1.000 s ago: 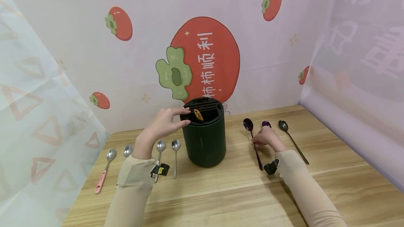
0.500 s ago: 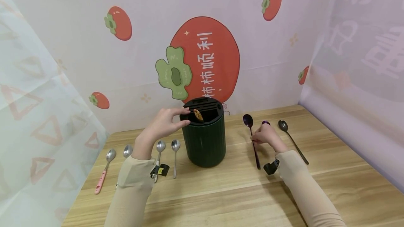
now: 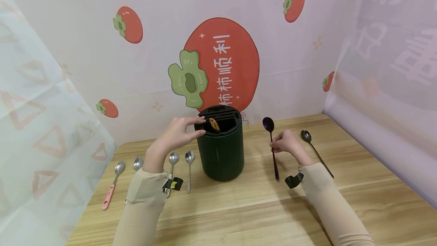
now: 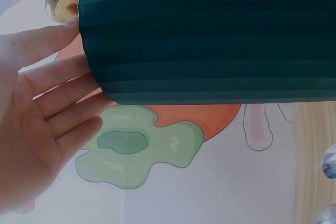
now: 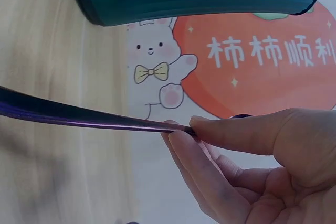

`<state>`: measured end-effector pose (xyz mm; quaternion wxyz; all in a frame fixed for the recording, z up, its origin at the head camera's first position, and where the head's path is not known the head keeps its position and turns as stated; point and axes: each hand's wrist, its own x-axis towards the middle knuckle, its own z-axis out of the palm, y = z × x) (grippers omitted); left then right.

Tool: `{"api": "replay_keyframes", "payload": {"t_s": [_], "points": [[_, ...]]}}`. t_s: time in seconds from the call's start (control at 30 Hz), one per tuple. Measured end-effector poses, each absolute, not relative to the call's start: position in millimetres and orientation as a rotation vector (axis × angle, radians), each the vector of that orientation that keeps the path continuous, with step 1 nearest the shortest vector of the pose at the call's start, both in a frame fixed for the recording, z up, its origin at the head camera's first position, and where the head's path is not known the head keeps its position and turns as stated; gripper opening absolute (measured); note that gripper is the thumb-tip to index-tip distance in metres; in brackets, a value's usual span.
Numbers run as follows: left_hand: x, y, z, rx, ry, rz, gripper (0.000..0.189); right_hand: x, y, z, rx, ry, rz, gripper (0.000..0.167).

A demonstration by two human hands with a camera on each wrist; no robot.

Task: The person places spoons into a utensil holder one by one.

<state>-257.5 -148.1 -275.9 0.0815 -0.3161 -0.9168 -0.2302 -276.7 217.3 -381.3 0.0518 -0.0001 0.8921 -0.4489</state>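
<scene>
My right hand [image 3: 288, 142] pinches the handle of a dark purple spoon [image 3: 268, 124] between thumb and fingertips. In the right wrist view the spoon's handle [image 5: 94, 119] runs out to the left, above the tabletop. My left hand [image 3: 178, 135] rests its fairly straight fingers against the rim of a dark green ribbed utensil holder [image 3: 222, 158]. A spoon with a shiny, gold-reflecting bowl [image 3: 214, 125] stands in the holder's front compartment; its handle is hidden. The left wrist view shows the holder [image 4: 210, 40] close up, with the fingertips at its edge.
Several silver spoons lie left of the holder, among them a pink-handled spoon [image 3: 112, 185] and a plain one [image 3: 189, 166]. A black spoon [image 3: 315, 151] lies at the right on the wooden table [image 3: 218, 219]. Printed cloth [image 3: 157, 67] hangs behind.
My right hand has drawn the purple spoon slightly up and back, lifting it. Another purple spoon's bowl, seen before behind that hand, is now hidden in the head view. My left hand stays put.
</scene>
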Motion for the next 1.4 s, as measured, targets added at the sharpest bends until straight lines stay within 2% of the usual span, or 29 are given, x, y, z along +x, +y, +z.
{"api": "replay_keyframes", "payload": {"t_s": [0.8, 1.4], "points": [[-256, -149, -273, -0.937, -2.736, -0.669, 0.04, -262, 209, -343, -0.036, 2.912, -1.273, 0.023], [-258, -148, -276, -0.954, -2.733, -0.689, 0.041, -258, 199, -326, -0.133, 2.882, -1.478, 0.021]]}}
